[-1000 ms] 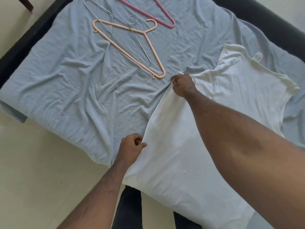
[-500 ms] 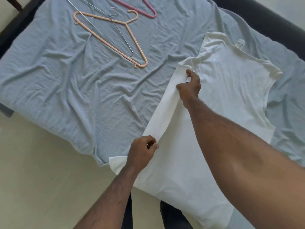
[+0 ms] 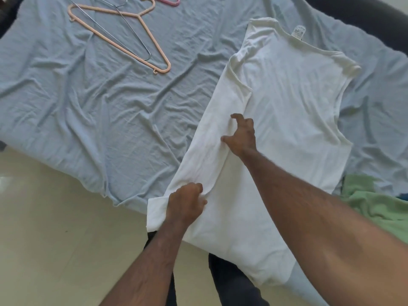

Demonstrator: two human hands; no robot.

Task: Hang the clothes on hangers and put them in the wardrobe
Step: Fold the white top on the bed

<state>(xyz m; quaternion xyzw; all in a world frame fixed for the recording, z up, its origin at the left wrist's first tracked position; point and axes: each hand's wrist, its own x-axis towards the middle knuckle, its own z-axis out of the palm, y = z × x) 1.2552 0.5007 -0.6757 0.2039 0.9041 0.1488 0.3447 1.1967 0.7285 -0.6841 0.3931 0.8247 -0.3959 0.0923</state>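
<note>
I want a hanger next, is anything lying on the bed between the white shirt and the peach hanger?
Nothing visible. Only bare, wrinkled blue sheet lies between the white shirt and the peach hanger. A wire hanger lies across the peach one, though.

white shirt (image 3: 287, 102), neck tag (image 3: 298, 32) with print too blurred to read
</note>
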